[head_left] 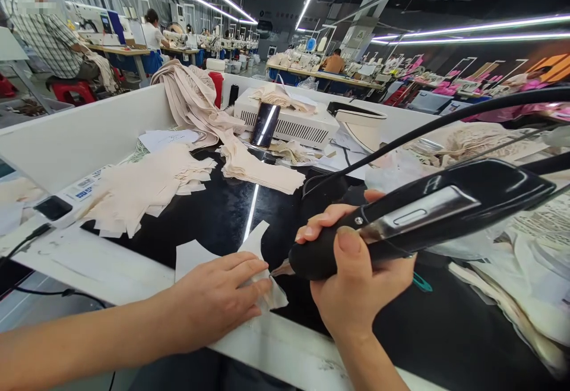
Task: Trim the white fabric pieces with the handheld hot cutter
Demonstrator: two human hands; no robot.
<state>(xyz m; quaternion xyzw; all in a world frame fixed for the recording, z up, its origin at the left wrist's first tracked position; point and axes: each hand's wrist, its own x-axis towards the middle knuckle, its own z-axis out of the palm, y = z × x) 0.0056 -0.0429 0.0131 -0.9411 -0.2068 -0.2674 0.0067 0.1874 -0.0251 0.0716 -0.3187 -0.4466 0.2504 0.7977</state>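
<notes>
Thin, pale material lies at 7 o'clock from the centre of the view, on the glossy black bench near its white front edge. The left hand covers its middle, so whether it is one piece or several is hidden. A narrow part points to 1 o'clock, a flat white part to 10, a creased part to 4. At 3 o'clock, the right hand grips a black handheld tool with a silver side panel, slanted, its blunt rounded end just beside the material.
</notes>
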